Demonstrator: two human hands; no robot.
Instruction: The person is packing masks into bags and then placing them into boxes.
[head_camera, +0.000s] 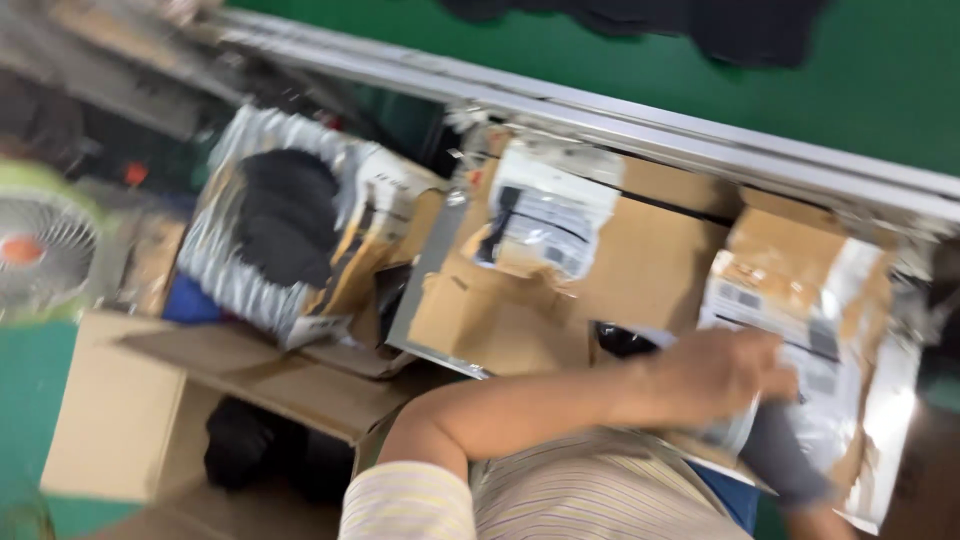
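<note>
A green conveyor belt (600, 60) with a metal rail runs behind a clutter of open cardboard boxes (560, 290). One big box at the left (130, 410) holds dark items; a silver bag (270, 230) of dark cloth lies above it. The left hand (725, 370) reaches across, fingers closed on a labelled parcel bag (820, 330) at the right. The right hand is hardly visible, its fingers unclear. The bag looks unopened, with sorting left to do.
</note>
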